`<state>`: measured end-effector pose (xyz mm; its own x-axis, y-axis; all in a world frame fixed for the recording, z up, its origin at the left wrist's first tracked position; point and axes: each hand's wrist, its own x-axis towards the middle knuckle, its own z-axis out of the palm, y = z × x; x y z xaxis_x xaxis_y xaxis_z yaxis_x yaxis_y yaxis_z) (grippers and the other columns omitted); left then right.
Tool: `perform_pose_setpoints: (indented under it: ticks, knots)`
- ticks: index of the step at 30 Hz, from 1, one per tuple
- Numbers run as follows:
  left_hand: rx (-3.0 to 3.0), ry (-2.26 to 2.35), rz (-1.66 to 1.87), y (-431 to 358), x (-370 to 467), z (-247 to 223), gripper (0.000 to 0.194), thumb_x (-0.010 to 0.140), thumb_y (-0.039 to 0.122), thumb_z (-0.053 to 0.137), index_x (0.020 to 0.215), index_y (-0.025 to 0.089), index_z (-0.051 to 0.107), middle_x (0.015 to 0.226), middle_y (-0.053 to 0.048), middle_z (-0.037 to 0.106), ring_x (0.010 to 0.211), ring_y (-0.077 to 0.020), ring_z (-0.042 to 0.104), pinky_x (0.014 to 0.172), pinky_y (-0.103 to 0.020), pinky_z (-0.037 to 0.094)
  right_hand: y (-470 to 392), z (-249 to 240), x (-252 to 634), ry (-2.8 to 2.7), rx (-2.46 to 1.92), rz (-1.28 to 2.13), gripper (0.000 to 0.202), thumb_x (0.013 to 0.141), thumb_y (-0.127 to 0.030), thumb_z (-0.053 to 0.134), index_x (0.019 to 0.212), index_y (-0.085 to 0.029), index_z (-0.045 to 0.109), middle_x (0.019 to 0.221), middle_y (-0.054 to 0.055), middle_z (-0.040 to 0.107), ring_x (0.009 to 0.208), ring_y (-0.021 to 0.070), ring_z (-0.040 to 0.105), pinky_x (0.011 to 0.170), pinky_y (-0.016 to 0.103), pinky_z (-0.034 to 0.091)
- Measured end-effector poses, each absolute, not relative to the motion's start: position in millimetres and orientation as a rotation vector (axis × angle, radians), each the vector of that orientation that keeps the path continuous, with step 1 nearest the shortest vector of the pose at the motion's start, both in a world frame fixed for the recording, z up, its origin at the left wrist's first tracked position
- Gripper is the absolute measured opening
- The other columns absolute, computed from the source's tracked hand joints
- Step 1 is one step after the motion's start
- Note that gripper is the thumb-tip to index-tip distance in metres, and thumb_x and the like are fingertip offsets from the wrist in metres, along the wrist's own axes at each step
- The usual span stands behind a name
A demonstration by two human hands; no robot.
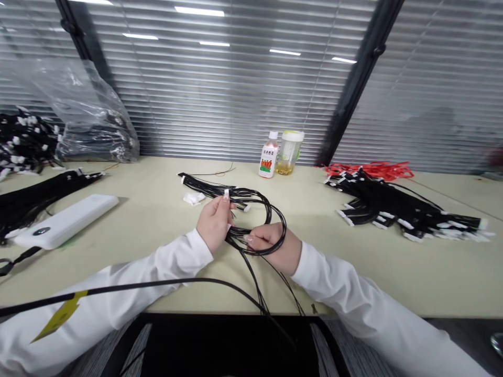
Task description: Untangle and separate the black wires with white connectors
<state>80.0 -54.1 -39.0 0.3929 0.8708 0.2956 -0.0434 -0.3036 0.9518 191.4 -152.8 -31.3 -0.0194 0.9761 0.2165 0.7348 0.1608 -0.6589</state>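
A bundle of thin black cables (277,209) with small white connectors curves in a loop between my two hands. My left hand (215,221) pinches a white connector (227,193) at the cables' end, with its thumb and finger closed. Inside the loop, my right hand (275,245) grips the lower strands, its fingers wrapped and partly hidden by them. Loose cable ends hang over the table's front edge. Behind my left hand lie more black cables (194,183) and a small crumpled white piece (194,198).
A white power bank (66,220) and black cable piles (35,196) lie left, near a clear plastic bag (98,125). A juice bottle (268,157) and a lidded cup (290,153) stand at the back. On the right are cable bundles (393,204) and red strips (373,170).
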Motion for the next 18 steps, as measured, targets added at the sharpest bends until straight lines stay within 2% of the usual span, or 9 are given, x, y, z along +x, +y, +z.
perform_pose_setpoints:
  ticks: [7,12,18]
  knots:
    - [1.651,0.714,1.092,-56.2,79.0,-39.2,0.035,0.08,0.045,0.033,0.066,0.016,0.047,0.04,0.006,0.04,0.039,-0.0062,0.04,0.043,-0.018,0.033,-153.2,-33.5,191.1,-1.762,-1.638,0.504,0.033,0.079,-0.032,0.039,0.059,-0.012,0.054,0.049,-0.001,0.049,0.046,0.0037,0.041,0.045,0.015,0.029]
    - [1.655,0.724,1.109,-56.3,78.3,-37.1,0.034,0.081,0.042,0.033,0.065,0.016,0.047,0.039,0.005,0.041,0.039,-0.006,0.04,0.045,-0.017,0.034,-152.6,-33.3,190.5,-1.754,-1.585,0.567,0.034,0.08,-0.031,0.039,0.055,-0.012,0.05,0.048,-0.002,0.045,0.046,0.0031,0.037,0.045,0.016,0.027]
    - [1.654,0.739,1.104,-56.6,78.1,-36.1,0.034,0.08,0.043,0.033,0.066,0.016,0.047,0.039,0.005,0.041,0.039,-0.0063,0.041,0.045,-0.018,0.033,-150.0,-38.6,193.2,-1.842,-1.556,0.539,0.031,0.079,-0.029,0.04,0.057,-0.011,0.053,0.053,-0.001,0.046,0.051,0.004,0.039,0.049,0.016,0.03]
